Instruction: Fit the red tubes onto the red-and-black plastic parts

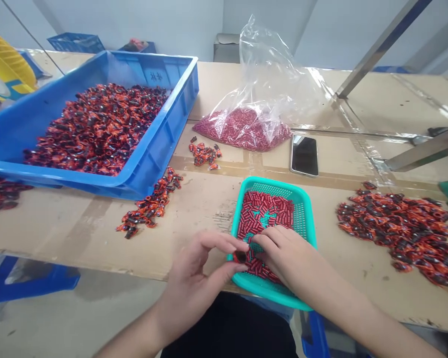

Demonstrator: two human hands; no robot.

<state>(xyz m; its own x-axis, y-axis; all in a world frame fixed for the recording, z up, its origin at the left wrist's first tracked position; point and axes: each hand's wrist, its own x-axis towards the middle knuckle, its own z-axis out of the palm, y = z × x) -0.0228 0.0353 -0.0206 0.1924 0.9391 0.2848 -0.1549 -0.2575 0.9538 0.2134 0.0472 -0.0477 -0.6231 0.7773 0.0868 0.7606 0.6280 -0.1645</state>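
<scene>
Between the thumb and forefinger of my left hand is a small orange-and-black plastic part, its dark opening facing me. My right hand is over a green plastic basket, its fingers closed together right beside that part. Whatever those fingertips pinch is hidden from view. Many short red tubes lie loose in the basket, around and under both hands.
A blue crate of orange-and-black parts stands at left. Loose piles of them lie by the crate and at right. Behind the basket are a clear bag of red tubes and a phone. Metal posts rise at right.
</scene>
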